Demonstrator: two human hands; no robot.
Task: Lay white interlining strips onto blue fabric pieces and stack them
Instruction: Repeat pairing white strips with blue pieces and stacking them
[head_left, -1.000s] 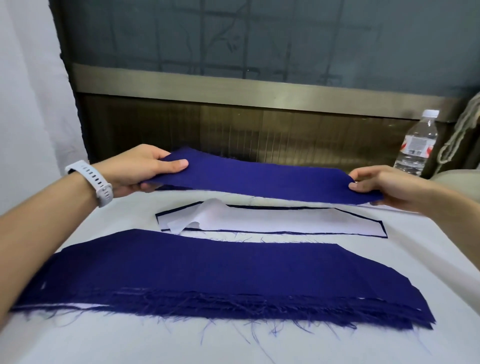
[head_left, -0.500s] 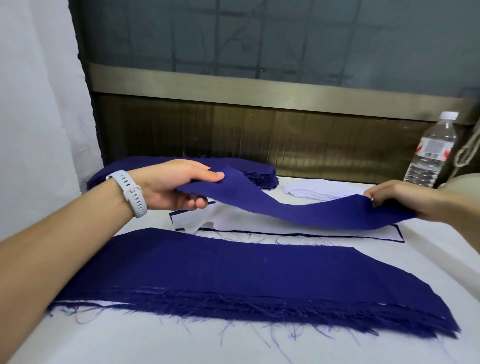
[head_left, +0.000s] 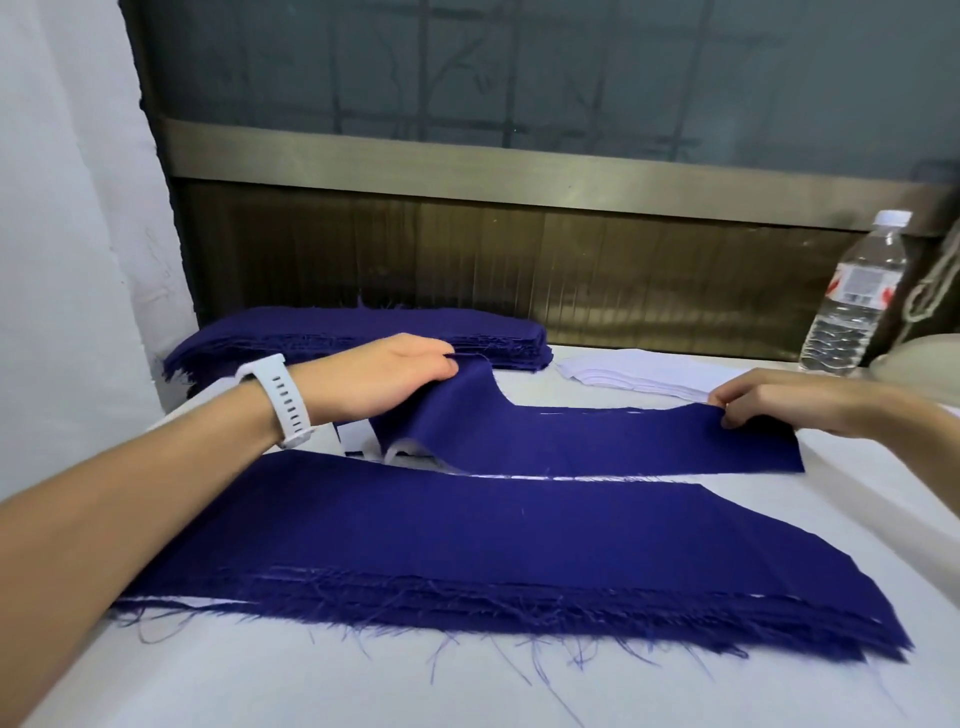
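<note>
Left grip (head_left: 384, 379): pinches blue piece (head_left: 597, 441), centre left, end raised for alignment.
Right grip (head_left: 779, 402): seemingly pinches the opposite end, holding it taut.
Beneath: white interlining (head_left: 358, 436) peeks out.

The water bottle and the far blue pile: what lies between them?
The head view shows a low stack of white interlining strips lying between the water bottle and the far blue pile.
</note>
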